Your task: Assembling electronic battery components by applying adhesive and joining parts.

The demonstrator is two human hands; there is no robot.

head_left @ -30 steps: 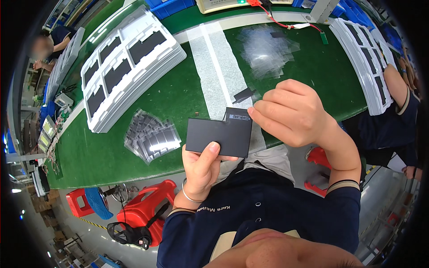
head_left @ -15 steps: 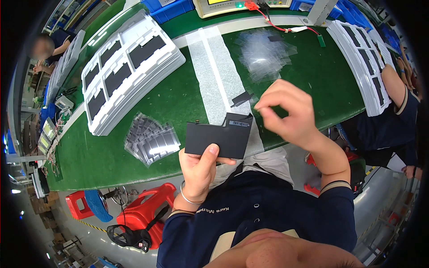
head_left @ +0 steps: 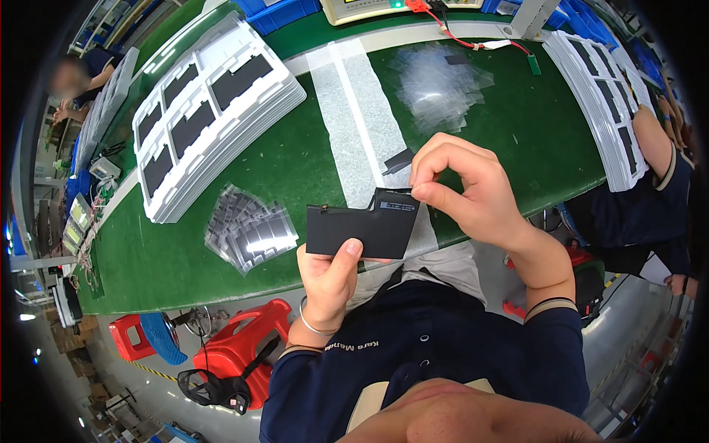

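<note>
My left hand (head_left: 330, 284) grips a flat black battery pack (head_left: 354, 232) by its near edge, thumb on top. The pack has a notch in its far side and a small printed label near its right end. At its far right corner, my right hand (head_left: 469, 184) pinches thumb and forefinger on the dark edge. Whether a thin film is also between those fingertips I cannot tell. A small black sheet piece (head_left: 399, 161) lies just beyond the pack, on a pale strip of paper (head_left: 362, 125), partly beside my right fingers.
Loose clear films lie in one pile (head_left: 436, 88) at the back and another pile (head_left: 251, 229) at left. White trays (head_left: 214, 111) with black packs are stacked left, more trays (head_left: 602, 118) at right. A red lead (head_left: 473, 46) runs from a tester (head_left: 369, 10). A co-worker's arm (head_left: 651, 140) is at right.
My right hand has come down and left, from hovering off the pack to its far right corner. The pack has tilted slightly; my left hand keeps its grip.
</note>
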